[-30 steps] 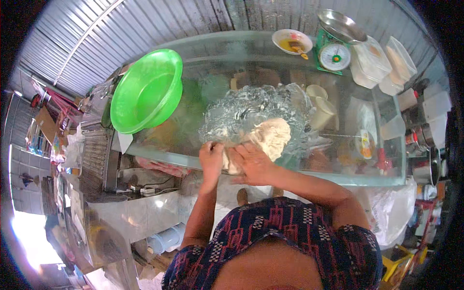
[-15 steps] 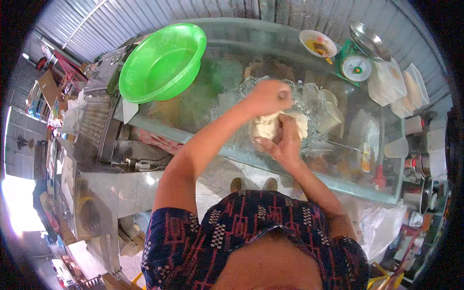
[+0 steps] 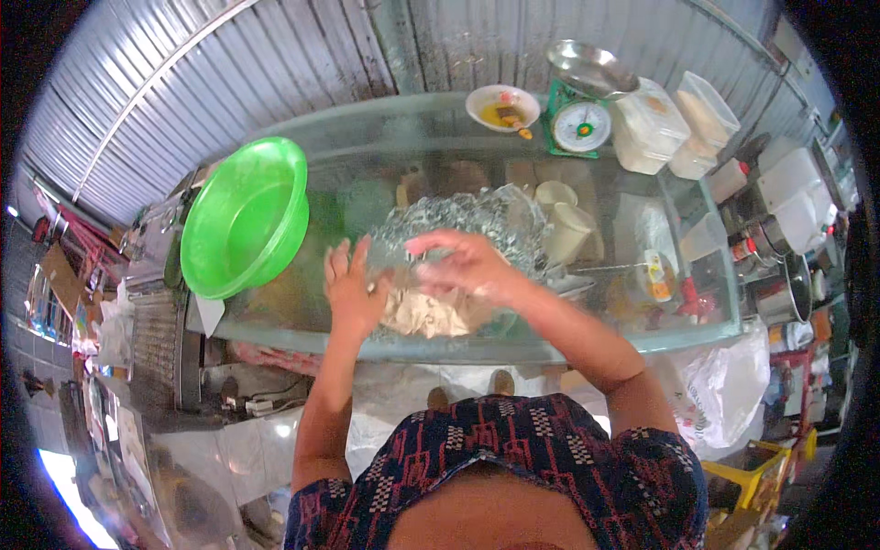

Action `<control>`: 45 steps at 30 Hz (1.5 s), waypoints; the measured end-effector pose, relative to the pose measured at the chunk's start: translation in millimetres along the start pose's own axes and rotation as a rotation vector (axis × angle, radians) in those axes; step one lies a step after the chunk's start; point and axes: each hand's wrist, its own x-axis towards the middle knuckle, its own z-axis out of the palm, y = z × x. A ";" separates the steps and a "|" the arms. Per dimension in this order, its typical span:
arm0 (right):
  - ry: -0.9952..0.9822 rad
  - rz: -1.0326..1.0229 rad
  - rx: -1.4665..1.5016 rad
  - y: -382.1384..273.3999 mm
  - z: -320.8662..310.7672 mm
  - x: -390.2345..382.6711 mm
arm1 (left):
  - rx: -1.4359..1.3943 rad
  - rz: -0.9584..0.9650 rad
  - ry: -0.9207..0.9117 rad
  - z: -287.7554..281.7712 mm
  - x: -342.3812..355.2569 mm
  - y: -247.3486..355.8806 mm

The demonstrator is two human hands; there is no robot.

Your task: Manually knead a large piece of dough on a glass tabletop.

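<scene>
Head view: at frame centre, a clear plastic bag point(image 3: 458, 229) of pale dough point(image 3: 426, 312) is steadied on the glass worktop point(image 3: 642, 339); left hand point(image 3: 353, 289) spread flat against it, right hand point(image 3: 467, 266) pinching the plastic, apparently to gather it. Green basin point(image 3: 243, 215) at upper left.

A bright green bowl point(image 3: 245, 216) sits at nine o'clock from the clear, crinkled plastic bag point(image 3: 458, 229), which holds pale beige dough point(image 3: 426, 312). At one o'clock stands a green scale point(image 3: 579, 119) with a white dial and silver pan, beside a white bowl point(image 3: 501, 107) of yellow food. The person's shirt point(image 3: 513, 458) is dark navy with a red geometric pattern.
</scene>
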 end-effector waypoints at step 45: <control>0.834 -0.282 -0.779 -17.1 -323.2 157.0 | -0.156 -0.011 -0.359 9.9 -33.4 72.7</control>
